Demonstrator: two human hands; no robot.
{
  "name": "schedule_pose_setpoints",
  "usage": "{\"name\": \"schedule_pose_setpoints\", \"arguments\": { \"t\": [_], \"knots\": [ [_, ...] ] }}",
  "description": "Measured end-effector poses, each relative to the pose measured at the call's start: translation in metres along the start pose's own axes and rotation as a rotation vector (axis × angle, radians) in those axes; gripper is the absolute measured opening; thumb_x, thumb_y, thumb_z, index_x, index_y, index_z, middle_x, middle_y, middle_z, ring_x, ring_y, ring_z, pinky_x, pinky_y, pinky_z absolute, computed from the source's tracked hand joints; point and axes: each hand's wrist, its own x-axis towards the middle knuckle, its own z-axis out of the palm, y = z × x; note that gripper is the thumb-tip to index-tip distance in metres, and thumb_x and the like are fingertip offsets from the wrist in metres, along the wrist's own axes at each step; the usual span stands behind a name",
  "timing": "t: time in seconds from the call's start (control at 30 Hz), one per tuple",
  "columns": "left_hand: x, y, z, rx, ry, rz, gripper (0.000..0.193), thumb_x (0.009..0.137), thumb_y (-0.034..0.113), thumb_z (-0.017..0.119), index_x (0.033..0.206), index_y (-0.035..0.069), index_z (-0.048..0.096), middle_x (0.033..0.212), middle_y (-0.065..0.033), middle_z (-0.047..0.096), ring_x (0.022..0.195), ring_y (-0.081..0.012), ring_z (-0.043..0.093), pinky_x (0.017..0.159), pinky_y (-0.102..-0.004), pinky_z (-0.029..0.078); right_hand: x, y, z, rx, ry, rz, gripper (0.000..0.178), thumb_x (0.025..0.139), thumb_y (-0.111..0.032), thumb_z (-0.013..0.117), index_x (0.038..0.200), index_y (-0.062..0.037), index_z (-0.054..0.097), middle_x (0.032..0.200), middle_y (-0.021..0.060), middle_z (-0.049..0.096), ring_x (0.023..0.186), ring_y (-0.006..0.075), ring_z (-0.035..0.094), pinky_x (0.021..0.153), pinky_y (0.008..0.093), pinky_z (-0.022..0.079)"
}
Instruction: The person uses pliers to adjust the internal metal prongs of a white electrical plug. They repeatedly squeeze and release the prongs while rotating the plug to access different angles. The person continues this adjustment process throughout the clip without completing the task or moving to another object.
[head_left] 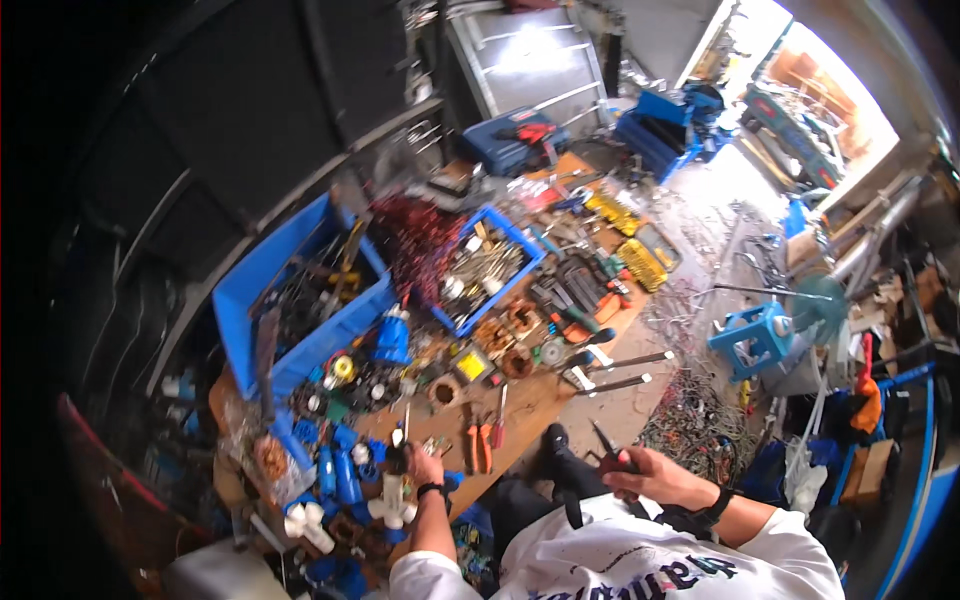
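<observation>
My left hand (424, 466) is at the near part of the wooden workbench (540, 400), its fingers closed by a small dark piece. What they hold is too small to make out. Beside it lie orange-handled pliers (481, 448), a screwdriver (500, 420) and a white bladed part (392, 508). My right hand (665, 480) is over the floor side, near my body. It is closed around the dark handle of a hand tool (620, 465), whose thin metal end points up and left; its exact kind does not show.
Left on the bench stand a big blue bin (330, 345) and a blue tray (487, 318) of metal parts. Copper-wound rings (445, 392), blue motor housings (346, 478) and drill-bit cases (642, 264) crowd the top. A light-blue stool (752, 340) and wire scrap (690, 425) occupy the floor at right.
</observation>
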Motion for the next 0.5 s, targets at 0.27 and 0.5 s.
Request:
{"name": "schedule_pose_setpoints", "arguments": {
  "t": [0.27, 0.5],
  "knots": [
    [-0.195, -0.065, 0.005, -0.395, 0.160, -0.070, 0.037, 0.092, 0.031, 0.060, 0.108, -0.001, 0.055, 0.104, -0.0227, 0.064, 0.100, -0.0403, 0.059, 0.085, -0.0446, 0.048, 0.070, 0.023, 0.002, 0.137, -0.159, 0.147, 0.016, 0.090, -0.016, 0.061, 0.102, -0.0058, 0.057, 0.074, 0.0023, 0.060, 0.061, 0.0119, 0.057, 0.051, 0.0261, 0.046],
    [-0.374, -0.092, 0.027, -0.797, -0.427, -0.686, 0.029, 0.091, 0.023, 0.059, 0.112, 0.004, 0.065, 0.106, -0.0161, 0.069, 0.098, -0.0275, 0.066, 0.083, -0.0377, 0.051, 0.195, 0.099, 0.011, 0.428, -0.038, 0.508, 0.009, 0.089, -0.011, 0.060, 0.090, -0.0021, 0.057, 0.074, 0.0098, 0.060, 0.063, 0.0245, 0.062, 0.057, 0.0388, 0.056]
  ]
}}
